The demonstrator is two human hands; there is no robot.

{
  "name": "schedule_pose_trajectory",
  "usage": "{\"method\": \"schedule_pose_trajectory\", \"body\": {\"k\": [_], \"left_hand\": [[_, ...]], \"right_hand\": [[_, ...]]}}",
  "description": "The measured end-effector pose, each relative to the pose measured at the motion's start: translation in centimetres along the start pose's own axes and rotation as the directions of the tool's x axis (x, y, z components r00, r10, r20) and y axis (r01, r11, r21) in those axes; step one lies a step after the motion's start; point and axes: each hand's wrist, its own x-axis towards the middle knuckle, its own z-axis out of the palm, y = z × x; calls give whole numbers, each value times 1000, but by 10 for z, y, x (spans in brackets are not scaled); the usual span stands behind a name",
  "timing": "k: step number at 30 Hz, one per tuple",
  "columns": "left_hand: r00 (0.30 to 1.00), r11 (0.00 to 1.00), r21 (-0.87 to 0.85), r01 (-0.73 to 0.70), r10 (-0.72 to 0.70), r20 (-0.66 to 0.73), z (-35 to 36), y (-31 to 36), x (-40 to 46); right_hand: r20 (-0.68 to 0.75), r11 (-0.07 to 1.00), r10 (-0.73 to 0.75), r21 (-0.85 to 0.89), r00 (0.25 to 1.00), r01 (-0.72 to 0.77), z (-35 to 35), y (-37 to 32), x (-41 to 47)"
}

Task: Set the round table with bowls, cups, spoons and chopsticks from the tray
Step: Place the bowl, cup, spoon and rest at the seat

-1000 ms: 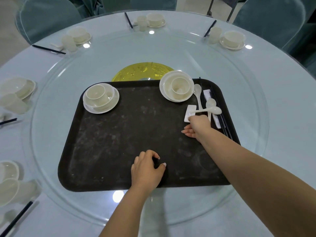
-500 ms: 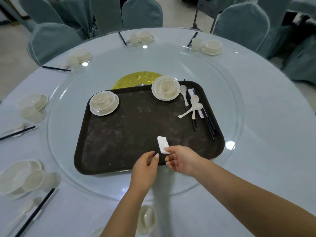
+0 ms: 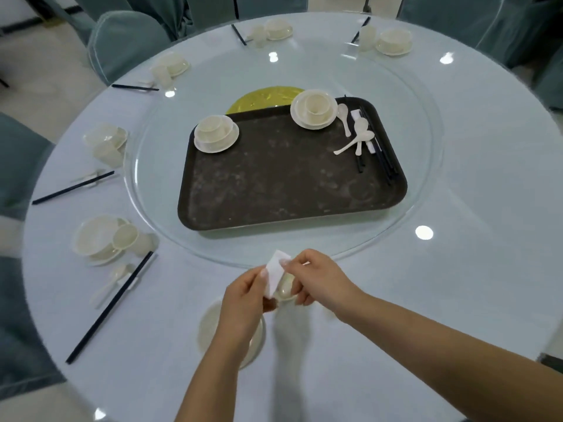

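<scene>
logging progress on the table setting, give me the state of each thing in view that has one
left hand: pinching the white rest
right hand: pinching the white rest
white rest: held above the near place setting, tilted
tray: on the glass turntable, partly unloaded
left bowl stack: on tray, cup nested inside
right bowl stack: on tray, cup nested inside
spoons: loose on tray, crossed
chopsticks: lying along the tray's right edge

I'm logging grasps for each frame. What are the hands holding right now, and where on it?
Both hands pinch one small white rest: the left hand at its near end, the right hand at its right edge near the far end.
</scene>
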Motion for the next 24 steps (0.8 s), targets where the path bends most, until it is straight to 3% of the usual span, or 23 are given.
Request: {"method": "schedule_pose_trajectory", "body": {"k": [4, 10, 15, 18, 24], "left_hand": [[978, 996, 46, 77, -85, 191, -19, -30, -26], [990, 988, -64, 139, -139, 11, -23, -71, -36], [964, 952, -173, 251, -261, -39, -4, -99, -41], [972, 972, -22, 233, -234, -24, 11, -111, -48], [985, 970, 187, 153, -164, 44, 24, -119, -46]], "right_hand": [[20, 995, -85, -43, 996, 86, 8, 25, -10], [95, 999, -11, -29, 995, 13, 23, 64, -29], [-90, 990, 132, -47, 987, -136, 25, 102, -32], [-203, 981, 189, 0, 961, -193, 25, 121, -29], [-328, 985, 147, -39, 933, -169, 28, 143, -20]]}}
